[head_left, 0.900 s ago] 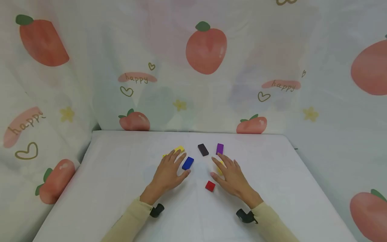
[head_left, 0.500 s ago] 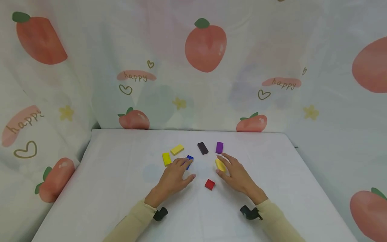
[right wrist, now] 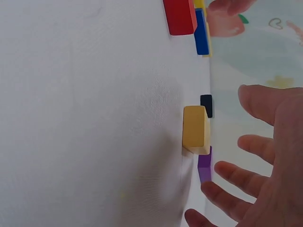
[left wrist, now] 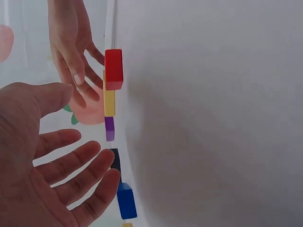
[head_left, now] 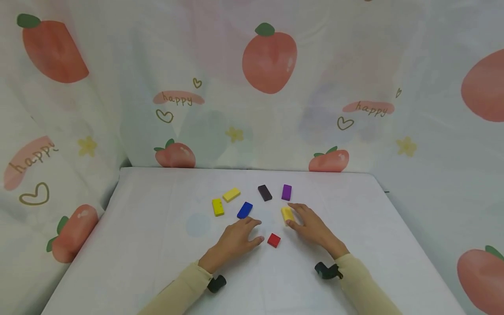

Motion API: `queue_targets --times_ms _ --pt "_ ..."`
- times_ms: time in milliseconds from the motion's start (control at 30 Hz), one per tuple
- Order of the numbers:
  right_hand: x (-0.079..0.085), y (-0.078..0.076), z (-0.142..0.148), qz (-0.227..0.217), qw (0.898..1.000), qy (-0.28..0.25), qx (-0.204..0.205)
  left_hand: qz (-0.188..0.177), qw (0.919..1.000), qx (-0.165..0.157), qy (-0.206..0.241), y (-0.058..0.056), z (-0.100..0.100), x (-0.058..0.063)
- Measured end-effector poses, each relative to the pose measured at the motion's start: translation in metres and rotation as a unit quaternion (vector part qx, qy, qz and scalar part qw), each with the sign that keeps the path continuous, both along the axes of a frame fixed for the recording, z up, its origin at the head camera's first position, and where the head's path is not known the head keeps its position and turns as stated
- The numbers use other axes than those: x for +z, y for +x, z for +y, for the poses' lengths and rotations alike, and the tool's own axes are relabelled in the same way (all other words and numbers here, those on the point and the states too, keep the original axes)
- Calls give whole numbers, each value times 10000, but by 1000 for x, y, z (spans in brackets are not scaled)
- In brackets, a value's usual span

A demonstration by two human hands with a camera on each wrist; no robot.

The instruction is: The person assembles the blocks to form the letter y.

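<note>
A screened-off recording booth: pale, cloth-like sheets point(head_left: 220, 57) printed with red-orange fruit point(head_left: 269, 63), brown outlined hearts point(head_left: 34, 194) and the word "happy" point(head_left: 179, 99) rise behind and along both sides of a plain white tabletop point(head_left: 153, 245); two small black wrist cameras point(head_left: 326, 270) show. The surrounding building cannot be told.

yellow block point(head_left: 287, 213) | partly hidden, apparently lying flat | red block point(head_left: 273, 240) | askew, near but not touching yellow
</note>
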State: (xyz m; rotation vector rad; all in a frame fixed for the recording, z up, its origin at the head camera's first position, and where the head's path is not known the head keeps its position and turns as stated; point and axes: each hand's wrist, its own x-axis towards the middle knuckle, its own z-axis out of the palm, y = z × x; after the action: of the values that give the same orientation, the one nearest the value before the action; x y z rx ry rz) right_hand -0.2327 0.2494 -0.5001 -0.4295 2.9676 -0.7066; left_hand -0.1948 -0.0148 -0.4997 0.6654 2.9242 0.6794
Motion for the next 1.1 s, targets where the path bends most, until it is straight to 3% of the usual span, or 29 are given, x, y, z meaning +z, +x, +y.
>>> queue_targets --times_ms 267,500,667,900,1100 --pt "-2 -6 -1 -203 9995 -35 -258 -137 9987 342 358 1 14 0" --pt "-4 -8 -10 -216 9977 -168 -614 -417 9942 333 932 1 23 -5" --pt "-4 -9 -14 -257 9956 -347 -830 -564 9925 526 946 -2 30 -9" --pt "-3 -10 -16 -281 9930 -535 -1012 -1092 9845 842 1081 -4 41 -8" --pt "-3 -12 -15 -309 9926 -520 -1056 -990 9873 879 877 -5 47 -10"
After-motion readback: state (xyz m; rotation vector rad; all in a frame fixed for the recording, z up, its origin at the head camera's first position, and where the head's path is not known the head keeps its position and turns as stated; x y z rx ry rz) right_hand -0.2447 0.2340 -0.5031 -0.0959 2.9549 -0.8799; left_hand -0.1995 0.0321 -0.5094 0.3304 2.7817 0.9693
